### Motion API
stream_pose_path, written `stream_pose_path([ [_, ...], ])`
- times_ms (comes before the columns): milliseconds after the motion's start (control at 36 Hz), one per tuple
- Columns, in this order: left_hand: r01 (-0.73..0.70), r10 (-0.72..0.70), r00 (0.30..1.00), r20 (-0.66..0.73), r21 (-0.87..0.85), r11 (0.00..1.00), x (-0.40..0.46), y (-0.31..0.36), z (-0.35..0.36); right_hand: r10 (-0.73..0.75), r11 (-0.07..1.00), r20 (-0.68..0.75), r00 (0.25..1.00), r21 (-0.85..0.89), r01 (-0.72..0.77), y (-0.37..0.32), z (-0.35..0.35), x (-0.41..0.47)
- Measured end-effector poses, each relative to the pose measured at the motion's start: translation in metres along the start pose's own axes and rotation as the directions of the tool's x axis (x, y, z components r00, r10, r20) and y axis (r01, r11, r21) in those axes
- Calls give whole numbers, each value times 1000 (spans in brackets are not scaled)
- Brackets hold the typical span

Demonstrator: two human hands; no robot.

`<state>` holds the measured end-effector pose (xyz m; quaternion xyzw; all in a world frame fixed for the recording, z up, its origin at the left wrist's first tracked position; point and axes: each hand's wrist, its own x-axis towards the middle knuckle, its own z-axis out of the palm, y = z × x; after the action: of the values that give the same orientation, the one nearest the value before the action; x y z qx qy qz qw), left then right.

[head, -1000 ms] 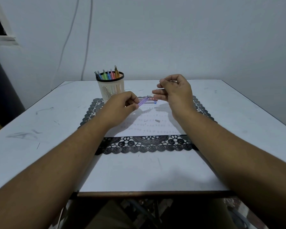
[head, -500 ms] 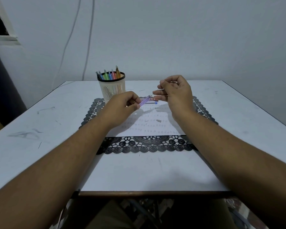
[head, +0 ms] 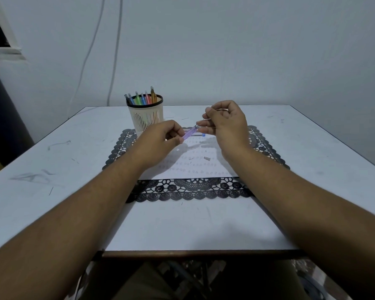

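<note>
My left hand [head: 160, 139] pinches a translucent purple mechanical pencil [head: 189, 132], its open end pointing up and right. My right hand [head: 227, 122] is held just beyond that end, thumb and fingers pinching a very thin pencil lead [head: 212, 118] that is hard to make out. Both hands hover above a white sheet of paper [head: 195, 167] lying on a black lace mat [head: 191, 189]. A small grey pencil cap or eraser piece [head: 206, 158] lies on the paper.
A cream pen cup [head: 146, 116] with several coloured pencils stands at the mat's far left corner. A small tube with a blue end [head: 198, 134] lies on the paper behind the pencil. The white table [head: 52, 169] has stray lead bits.
Both hands have stayed almost in place; the pencil's end and my right fingertips have come slightly closer together.
</note>
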<state>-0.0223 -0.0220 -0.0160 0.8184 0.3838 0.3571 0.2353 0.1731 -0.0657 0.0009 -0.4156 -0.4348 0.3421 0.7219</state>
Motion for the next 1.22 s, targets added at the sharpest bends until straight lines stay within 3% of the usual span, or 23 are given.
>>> stream_pose_path([
  [139,3,-3,1000,-8,-10,1000,-1,1,0,-1,1000,4,1000,0,1,1,0,0],
  [389,0,-1,1000,-27,-14,1000,-1,2,-1,-8,985,46,999,-174,15,0,-3,-1],
  [917,-6,6,1000,-17,-30,1000,1,0,0,-32,964,122,992,-259,63,2,-5,-4],
  [1111,0,0,1000,-19,-40,999,0,2,-1,-26,852,220,975,-505,136,-1,-12,-1],
  [1222,11,-12,1000,-20,-29,1000,-1,2,-3,101,721,310,945,-678,145,-9,-23,10],
])
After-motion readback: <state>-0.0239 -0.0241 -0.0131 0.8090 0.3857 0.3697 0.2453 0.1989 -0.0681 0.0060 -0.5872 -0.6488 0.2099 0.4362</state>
